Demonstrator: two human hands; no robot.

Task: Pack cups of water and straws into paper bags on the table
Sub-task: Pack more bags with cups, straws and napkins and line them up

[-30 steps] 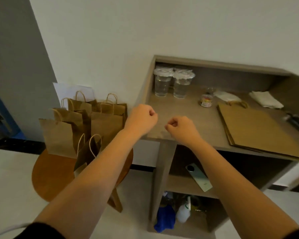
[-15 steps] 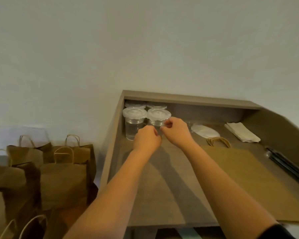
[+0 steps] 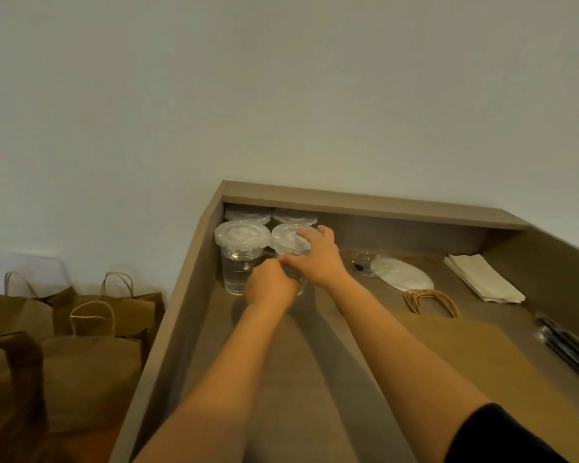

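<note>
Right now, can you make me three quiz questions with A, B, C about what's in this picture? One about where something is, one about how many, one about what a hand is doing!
1. Where do the white napkins lie?
A. far right of the shelf
B. on a cup lid
C. inside a bag

2. How many lidded cups can be seen?
A. two
B. four
C. six

3. What is the right hand doing?
A. hanging idle
B. lifting a bag
C. holding the front right cup

Answers:
1 A, they sit by the shelf's right wall.
2 B, two in front, two lids behind.
3 C, its fingers reach over the lid and its thumb is on the cup's side.
</note>
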